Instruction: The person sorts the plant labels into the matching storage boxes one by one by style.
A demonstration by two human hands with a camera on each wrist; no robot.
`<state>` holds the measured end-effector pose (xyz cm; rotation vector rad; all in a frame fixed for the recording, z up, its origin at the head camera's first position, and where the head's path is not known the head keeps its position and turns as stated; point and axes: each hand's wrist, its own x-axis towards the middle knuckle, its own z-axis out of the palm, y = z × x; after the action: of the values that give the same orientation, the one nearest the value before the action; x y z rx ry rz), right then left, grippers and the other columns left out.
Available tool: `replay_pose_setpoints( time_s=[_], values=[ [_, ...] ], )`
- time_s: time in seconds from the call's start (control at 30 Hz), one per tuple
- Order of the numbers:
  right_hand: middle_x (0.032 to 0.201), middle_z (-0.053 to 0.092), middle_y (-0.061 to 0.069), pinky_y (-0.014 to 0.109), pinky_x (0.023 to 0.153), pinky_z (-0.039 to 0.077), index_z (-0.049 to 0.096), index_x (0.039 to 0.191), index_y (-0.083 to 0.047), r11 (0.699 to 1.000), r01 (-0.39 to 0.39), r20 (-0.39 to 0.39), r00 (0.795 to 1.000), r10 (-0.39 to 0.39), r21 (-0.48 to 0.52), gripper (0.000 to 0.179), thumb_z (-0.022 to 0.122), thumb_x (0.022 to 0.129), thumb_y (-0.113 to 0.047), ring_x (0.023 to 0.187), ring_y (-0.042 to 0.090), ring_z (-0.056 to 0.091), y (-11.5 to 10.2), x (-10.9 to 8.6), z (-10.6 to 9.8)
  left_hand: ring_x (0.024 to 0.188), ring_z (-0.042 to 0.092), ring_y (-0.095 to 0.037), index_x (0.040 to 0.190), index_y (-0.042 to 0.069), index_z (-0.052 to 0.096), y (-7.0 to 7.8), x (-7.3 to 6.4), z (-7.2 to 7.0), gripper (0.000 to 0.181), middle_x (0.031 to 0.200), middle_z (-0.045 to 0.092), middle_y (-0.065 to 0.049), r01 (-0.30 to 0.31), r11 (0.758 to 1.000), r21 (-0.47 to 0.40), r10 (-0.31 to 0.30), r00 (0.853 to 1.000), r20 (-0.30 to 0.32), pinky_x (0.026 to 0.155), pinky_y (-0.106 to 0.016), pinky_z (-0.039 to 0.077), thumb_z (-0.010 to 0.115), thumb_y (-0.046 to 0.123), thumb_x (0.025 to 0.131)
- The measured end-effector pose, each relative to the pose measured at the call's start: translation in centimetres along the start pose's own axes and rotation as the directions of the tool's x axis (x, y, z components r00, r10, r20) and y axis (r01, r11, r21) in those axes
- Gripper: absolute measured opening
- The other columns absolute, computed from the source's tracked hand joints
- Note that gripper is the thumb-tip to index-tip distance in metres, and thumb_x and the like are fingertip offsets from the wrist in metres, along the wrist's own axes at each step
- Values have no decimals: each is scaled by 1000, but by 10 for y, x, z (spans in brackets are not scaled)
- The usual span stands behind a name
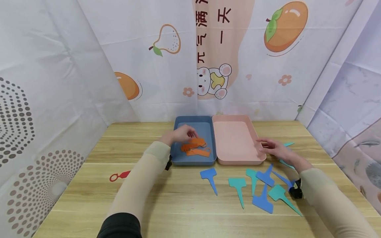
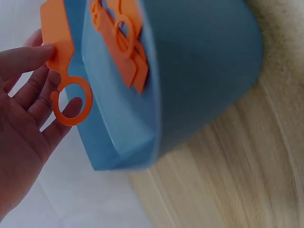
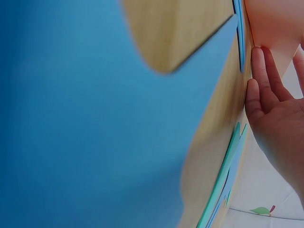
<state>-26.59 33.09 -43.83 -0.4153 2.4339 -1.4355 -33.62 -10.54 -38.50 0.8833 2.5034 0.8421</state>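
Note:
Over the blue tray, my left hand pinches an orange ring-ended tag between thumb and fingers. More orange tags lie in a loose heap in that tray, under the hand. My right hand has its fingers extended against the right wall of the pink tray, and nothing is held in it. Close to the right wrist lie blue T-shaped tags and teal T-shaped tags; some teal ones are partly hidden under the right hand and forearm.
The two trays stand side by side at the back of the wooden table, near a printed curtain. A red ring-ended tag lies at the left, partly covered by the left sleeve. One blue T-shaped tag lies before the trays.

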Motion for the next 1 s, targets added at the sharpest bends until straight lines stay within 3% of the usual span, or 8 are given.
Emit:
replay_pose_setpoints(
  time_s=[0.17, 0.43, 0.6, 0.8, 1.0],
  values=[
    [145, 34, 32, 59, 103, 30, 35, 147, 3, 1000, -2, -5, 1000, 2, 1, 58, 58, 99, -20, 133, 48, 31, 0, -1, -1, 84, 56, -19, 106, 3, 72, -2, 8, 9, 36, 98, 66, -7, 16, 997, 74, -19, 999, 35, 70, -27, 49, 48, -14, 85],
    [144, 37, 31, 56, 103, 32, 37, 146, 1, 1000, -3, -15, 1000, 3, -15, 58, 59, 99, -23, 133, 46, 33, 0, -1, 1, 84, 55, -19, 103, 2, 71, -1, 9, 17, 33, 98, 65, -7, 63, 995, 76, -68, 995, 72, 72, -27, 49, 52, -16, 84],
    [144, 36, 33, 60, 104, 29, 35, 147, 2, 1000, 4, -9, 1000, -4, -7, 59, 59, 99, -22, 133, 48, 31, 0, -2, 1, 87, 58, -19, 107, 1, 70, -2, 5, 15, 32, 101, 66, -9, 43, 996, 82, -49, 996, 69, 75, -28, 51, 53, -15, 85],
    [144, 35, 33, 62, 104, 27, 35, 147, 2, 1000, 6, -5, 1000, -6, -2, 59, 58, 99, -21, 133, 49, 29, 1, -2, 2, 89, 61, -18, 110, 1, 69, 4, -10, 6, 25, 99, 67, -9, -58, 991, 123, 52, 997, 59, 80, -28, 51, 55, -8, 91],
    [146, 33, 32, 60, 103, 29, 34, 148, 2, 1000, -5, -8, 1000, 5, -18, 59, 58, 99, -22, 133, 48, 30, 0, -3, 2, 90, 60, -19, 112, -3, 67, 8, -39, -7, 21, 104, 66, -16, -185, 977, 102, 182, 983, 41, 81, -33, 50, 58, -2, 93]
  ],
)
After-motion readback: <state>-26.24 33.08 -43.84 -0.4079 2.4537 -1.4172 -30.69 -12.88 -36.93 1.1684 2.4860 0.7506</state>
